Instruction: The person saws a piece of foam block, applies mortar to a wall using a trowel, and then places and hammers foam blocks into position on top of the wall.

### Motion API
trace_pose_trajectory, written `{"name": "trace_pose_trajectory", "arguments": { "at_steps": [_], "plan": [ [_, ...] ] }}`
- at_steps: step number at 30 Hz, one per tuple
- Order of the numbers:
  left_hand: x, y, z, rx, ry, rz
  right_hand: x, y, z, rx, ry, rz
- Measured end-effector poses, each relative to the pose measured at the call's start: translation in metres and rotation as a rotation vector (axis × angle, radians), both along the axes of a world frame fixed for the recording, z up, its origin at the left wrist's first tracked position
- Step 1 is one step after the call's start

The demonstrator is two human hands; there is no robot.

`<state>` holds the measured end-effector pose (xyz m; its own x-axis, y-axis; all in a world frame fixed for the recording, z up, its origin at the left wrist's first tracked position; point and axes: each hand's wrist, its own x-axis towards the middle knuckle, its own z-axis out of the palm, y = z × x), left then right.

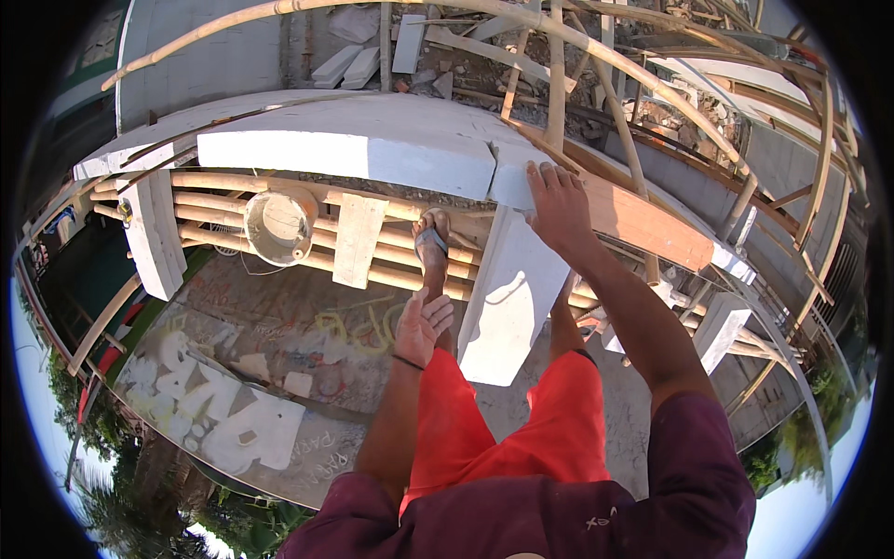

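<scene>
My right hand [561, 200] lies on top of a white block [511, 177] at the end of the white wall row, fingers together over its far edge, close to a reddish-brown wooden plank [647, 216]. A thin gap parts this block from the long white block [345, 156] to its left. Below it a tall white block pillar [510, 289] stands between my legs. My left hand [424, 326] hangs in the air over my left leg, its fingers stretched and dusted white, with nothing in it.
Under the wall, bamboo poles [321, 253] carry a mortar-stained bucket [279, 226] and a short board [359, 240]; my left foot stands on them. A curved bamboo pole [643, 79] arches over the far side. Rubble and loose white blocks [361, 67] lie beyond. Far below is a concrete surface with painted marks.
</scene>
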<state>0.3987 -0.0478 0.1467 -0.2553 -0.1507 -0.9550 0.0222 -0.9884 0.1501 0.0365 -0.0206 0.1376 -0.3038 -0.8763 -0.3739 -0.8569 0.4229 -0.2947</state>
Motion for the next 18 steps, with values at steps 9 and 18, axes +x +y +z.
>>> {"name": "trace_pose_trajectory", "arguments": {
  "at_steps": [9, 18],
  "plan": [
    [0.006, -0.003, -0.011, -0.025, 0.045, -0.040, 0.001, 0.005, -0.011, 0.003, -0.006, 0.017],
    [-0.005, 0.000, -0.018, 0.004, 0.055, -0.012, -0.001, 0.002, -0.012, 0.058, -0.031, 0.015]
  ]
}}
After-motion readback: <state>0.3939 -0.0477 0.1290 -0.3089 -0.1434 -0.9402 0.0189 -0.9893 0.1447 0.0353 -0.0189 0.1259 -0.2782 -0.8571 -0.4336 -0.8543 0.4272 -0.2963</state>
